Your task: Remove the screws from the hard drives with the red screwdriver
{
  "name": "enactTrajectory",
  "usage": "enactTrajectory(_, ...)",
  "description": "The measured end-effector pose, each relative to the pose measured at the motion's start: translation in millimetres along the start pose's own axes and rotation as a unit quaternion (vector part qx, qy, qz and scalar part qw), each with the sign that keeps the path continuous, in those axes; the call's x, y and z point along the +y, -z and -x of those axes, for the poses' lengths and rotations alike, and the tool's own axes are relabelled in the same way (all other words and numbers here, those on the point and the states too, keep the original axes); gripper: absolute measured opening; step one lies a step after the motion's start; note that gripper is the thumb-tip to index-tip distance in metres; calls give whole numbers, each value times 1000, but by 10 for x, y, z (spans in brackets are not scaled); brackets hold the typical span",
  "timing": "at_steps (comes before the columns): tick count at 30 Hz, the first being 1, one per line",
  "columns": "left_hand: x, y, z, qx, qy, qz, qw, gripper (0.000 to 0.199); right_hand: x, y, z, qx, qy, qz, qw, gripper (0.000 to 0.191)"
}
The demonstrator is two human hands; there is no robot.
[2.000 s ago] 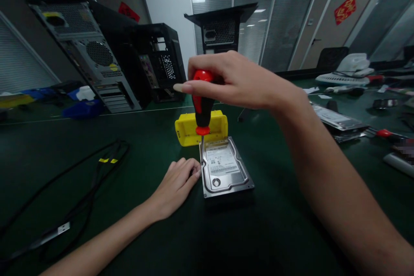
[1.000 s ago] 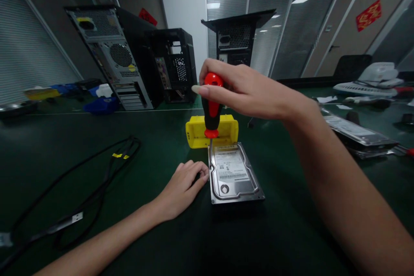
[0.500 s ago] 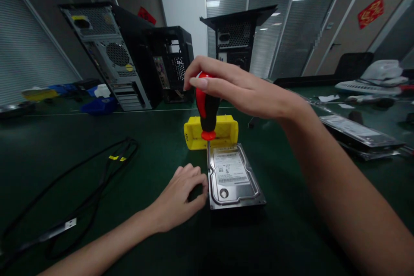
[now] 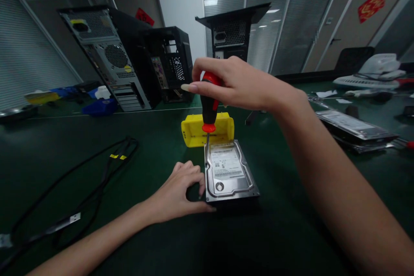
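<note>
A silver hard drive with a white label lies flat on the dark green table. My right hand grips the top of a red and black screwdriver, which stands nearly upright with its shaft down at the drive's left edge. The exact spot of the tip is hard to make out. Beside the drive's lower left corner is my left hand, its thumb and index finger apart, the thumb by the front corner and the other fingers curled near the left side. Just behind the drive sits a yellow bin.
Black cables lie on the left. Computer cases stand at the back, with another case behind my right hand. More hard drives are stacked at right. A blue bin sits at back left.
My right hand has changed its hold on the screwdriver handle, its fingers now more wrapped round the top. My left thumb has stretched out from the index finger toward the drive's front corner.
</note>
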State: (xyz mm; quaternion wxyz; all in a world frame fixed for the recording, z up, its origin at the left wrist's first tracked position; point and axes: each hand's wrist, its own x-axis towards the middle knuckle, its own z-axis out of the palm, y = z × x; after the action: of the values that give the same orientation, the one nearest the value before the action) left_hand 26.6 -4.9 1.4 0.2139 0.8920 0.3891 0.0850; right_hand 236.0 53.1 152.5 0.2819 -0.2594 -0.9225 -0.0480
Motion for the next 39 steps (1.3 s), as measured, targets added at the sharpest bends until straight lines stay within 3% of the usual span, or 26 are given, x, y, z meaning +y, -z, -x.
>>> enactTrajectory(6, -33, -22, -6, 0, -7, 7, 1000, 41, -17, 47, 31, -9, 9, 12, 1000, 37)
enactTrajectory(13, 40, 13, 17, -7, 5, 19, 1000, 39, -40, 60, 22, -16, 12, 52, 998, 51)
enactTrajectory(21, -16, -16, 4, -16, 7, 27, 999, 38, -104, 114, 49, -32, -3, 62, 998, 35)
enactTrajectory(29, -36, -20, 17, -19, -1, 32, 999, 36, -48, 103, 24, -26, 9, 58, 998, 50)
enactTrajectory(39, 60, 14, 37, -29, -34, 28, 999, 27, -142, 131, 20, -27, -21, 57, 998, 52)
